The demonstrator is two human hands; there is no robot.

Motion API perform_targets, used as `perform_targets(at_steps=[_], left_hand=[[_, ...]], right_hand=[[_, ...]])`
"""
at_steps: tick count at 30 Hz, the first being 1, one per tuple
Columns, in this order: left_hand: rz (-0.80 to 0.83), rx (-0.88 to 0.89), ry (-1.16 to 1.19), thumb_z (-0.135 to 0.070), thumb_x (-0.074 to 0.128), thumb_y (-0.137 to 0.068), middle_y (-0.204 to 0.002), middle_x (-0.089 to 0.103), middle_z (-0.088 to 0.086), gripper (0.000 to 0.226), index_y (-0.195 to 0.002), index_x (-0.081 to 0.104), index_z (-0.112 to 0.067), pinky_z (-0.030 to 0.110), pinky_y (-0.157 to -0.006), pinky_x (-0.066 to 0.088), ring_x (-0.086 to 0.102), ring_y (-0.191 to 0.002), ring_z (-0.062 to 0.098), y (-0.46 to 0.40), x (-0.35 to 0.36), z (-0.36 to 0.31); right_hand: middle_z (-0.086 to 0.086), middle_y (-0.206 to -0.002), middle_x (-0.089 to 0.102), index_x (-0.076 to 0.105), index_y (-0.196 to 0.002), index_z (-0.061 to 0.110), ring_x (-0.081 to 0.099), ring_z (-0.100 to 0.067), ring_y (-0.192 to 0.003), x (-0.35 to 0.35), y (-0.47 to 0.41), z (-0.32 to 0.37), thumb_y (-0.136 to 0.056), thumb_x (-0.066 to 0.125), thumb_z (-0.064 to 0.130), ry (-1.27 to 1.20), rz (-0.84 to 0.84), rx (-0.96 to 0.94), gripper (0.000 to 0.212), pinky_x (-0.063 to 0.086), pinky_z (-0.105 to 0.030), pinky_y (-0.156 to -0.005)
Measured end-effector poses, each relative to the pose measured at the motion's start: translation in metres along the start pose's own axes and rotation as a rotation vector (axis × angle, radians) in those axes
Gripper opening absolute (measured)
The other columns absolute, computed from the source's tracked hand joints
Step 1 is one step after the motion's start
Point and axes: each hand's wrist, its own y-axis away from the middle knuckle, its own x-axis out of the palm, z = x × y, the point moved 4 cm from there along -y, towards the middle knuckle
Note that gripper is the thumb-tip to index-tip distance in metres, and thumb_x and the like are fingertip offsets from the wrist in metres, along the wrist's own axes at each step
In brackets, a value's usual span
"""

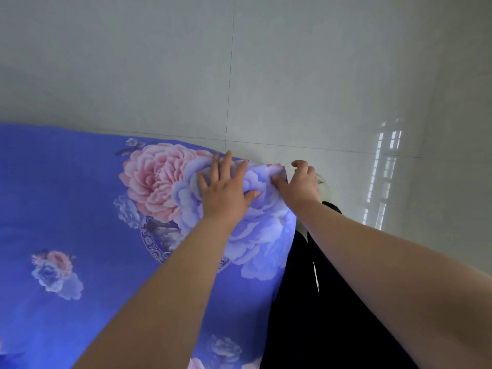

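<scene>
A blue bedsheet [80, 209] printed with pink and lilac flowers covers a bed filling the lower left of the view. My left hand [226, 187] lies flat on the sheet near its far right corner, fingers spread and straight, pressing the fabric down. My right hand [300, 182] is at the corner itself, just right of the left hand. Its thumb lies on top of the fabric and its fingers curl over the corner's edge, gripping the sheet there. The fabric bunches slightly between the two hands.
Pale glossy floor tiles [292, 75] stretch beyond and to the right of the bed, with window light reflected at the right [383, 177]. My black trousers [319, 302] stand against the bed's right edge, a light shoe tip [320, 179] showing past the right hand.
</scene>
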Motion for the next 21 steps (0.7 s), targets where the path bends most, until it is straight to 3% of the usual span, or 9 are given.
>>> perform_targets(at_steps=[2, 4, 8, 10, 14, 18, 21], left_hand=[[-0.101, -0.013, 0.042, -0.051, 0.06, -0.083, -0.155, 0.023, 0.002, 0.064, -0.14, 0.039, -0.031, 0.057, -0.106, 0.023, 0.018, -0.144, 0.027, 0.009, 0.002, -0.005], [-0.118, -0.026, 0.086, -0.041, 0.065, -0.081, -0.147, 0.038, 0.004, 0.056, -0.132, 0.049, -0.025, 0.055, -0.103, 0.03, 0.028, -0.14, 0.031, 0.013, -0.002, -0.009], [-0.126, 0.032, 0.346, -0.026, 0.064, -0.085, -0.127, 0.057, 0.01, 0.033, -0.114, 0.063, -0.012, 0.041, -0.102, 0.038, 0.047, -0.124, 0.033, 0.015, -0.04, -0.028], [-0.081, 0.025, 0.479, -0.026, 0.057, -0.092, -0.124, 0.059, 0.009, 0.031, -0.119, 0.061, -0.012, 0.035, -0.101, 0.035, 0.049, -0.12, 0.029, 0.017, -0.072, -0.035], [0.001, -0.076, 0.679, -0.029, 0.052, -0.095, -0.126, 0.059, 0.009, 0.034, -0.126, 0.057, -0.015, 0.035, -0.1, 0.04, 0.055, -0.115, 0.028, 0.024, -0.128, -0.035], [0.072, -0.168, 0.831, -0.024, 0.049, -0.096, -0.127, 0.06, 0.005, 0.032, -0.125, 0.056, -0.013, 0.033, -0.1, 0.041, 0.055, -0.117, 0.025, 0.033, -0.179, -0.022], [-0.005, -0.295, 0.947, -0.015, 0.048, -0.095, -0.123, 0.062, 0.009, 0.026, -0.116, 0.061, -0.007, 0.029, -0.098, 0.041, 0.057, -0.115, 0.024, 0.032, -0.216, -0.003]], right_hand=[[-0.007, -0.135, 0.041, 0.035, -0.134, 0.017, 0.046, -0.028, -0.121, -0.016, 0.009, 0.014, -0.091, 0.053, 0.044, 0.039, -0.028, -0.078, 0.054, 0.037, -0.038, -0.098], [-0.006, -0.131, 0.046, 0.037, -0.133, 0.018, 0.052, -0.026, -0.112, -0.035, 0.019, 0.027, -0.092, 0.053, 0.036, 0.046, 0.027, -0.102, 0.048, 0.04, -0.033, -0.091], [0.006, -0.094, 0.059, 0.043, -0.125, 0.02, 0.056, -0.02, -0.078, -0.073, 0.052, 0.057, -0.093, 0.05, 0.028, 0.106, 0.11, -0.085, 0.034, 0.045, -0.029, -0.075], [0.009, -0.081, 0.056, 0.047, -0.122, 0.019, 0.057, -0.02, -0.076, -0.087, 0.067, 0.083, -0.093, 0.05, 0.027, 0.088, 0.142, -0.097, 0.03, 0.041, -0.026, -0.071], [-0.001, -0.095, 0.067, 0.054, -0.109, 0.018, 0.065, -0.023, -0.084, -0.117, 0.09, 0.142, -0.091, 0.055, 0.028, 0.027, 0.213, -0.162, 0.022, 0.048, -0.029, -0.078], [0.001, -0.081, 0.068, 0.055, -0.099, 0.017, 0.064, -0.017, -0.067, -0.161, 0.105, 0.195, -0.092, 0.055, 0.025, -0.037, 0.268, -0.208, 0.011, 0.049, -0.031, -0.075], [0.0, -0.083, 0.07, 0.056, -0.1, 0.014, 0.065, -0.017, -0.066, -0.2, 0.111, 0.244, -0.093, 0.054, 0.025, 0.052, 0.337, -0.241, 0.013, 0.046, -0.027, -0.069]])
